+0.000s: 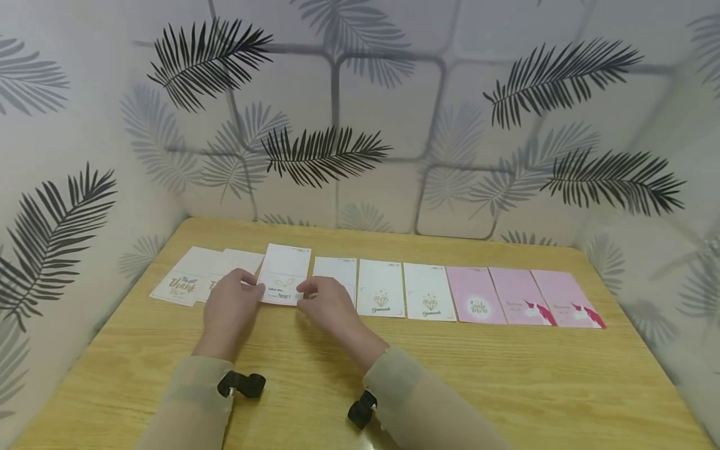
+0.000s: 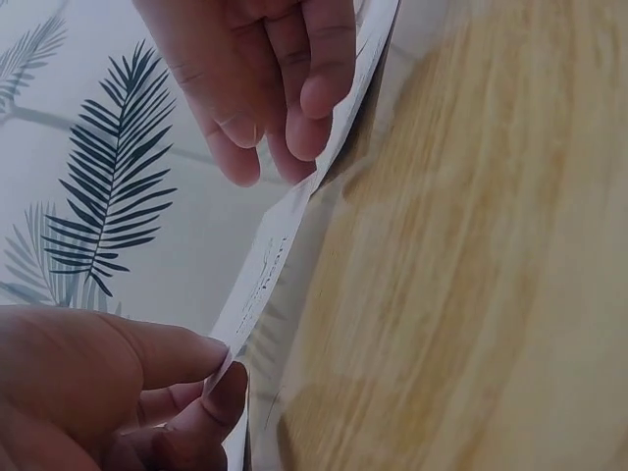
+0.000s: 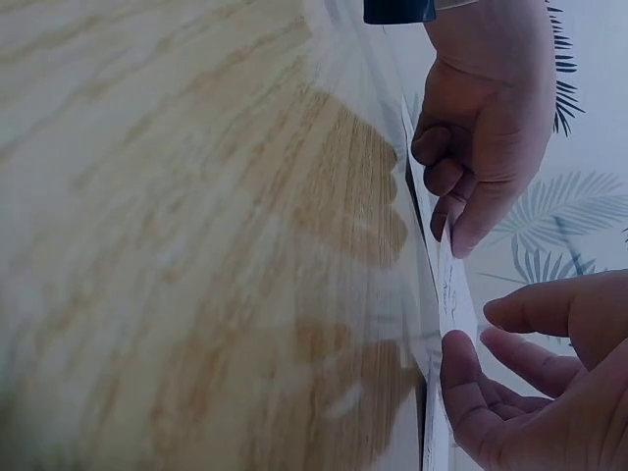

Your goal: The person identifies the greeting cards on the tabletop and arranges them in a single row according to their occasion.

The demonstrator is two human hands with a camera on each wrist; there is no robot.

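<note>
The white card (image 1: 284, 275) printed "heart" sits third from the left in a row of cards across the desk (image 1: 478, 387), its near edge lifted off the wood (wrist views confirm the gap). The left hand (image 1: 230, 306) pinches its 9 o'clock edge; the right hand (image 1: 329, 306) pinches its 3 o'clock edge. At 3 o'clock lie two diamond cards (image 1: 405, 290), then three pink cards (image 1: 523, 297).

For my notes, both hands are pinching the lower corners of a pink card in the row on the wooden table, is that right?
Not quite: the card both hands pinch is white, not pink, as the head view shows. The left hand and right hand do hold its lower corners.
</note>
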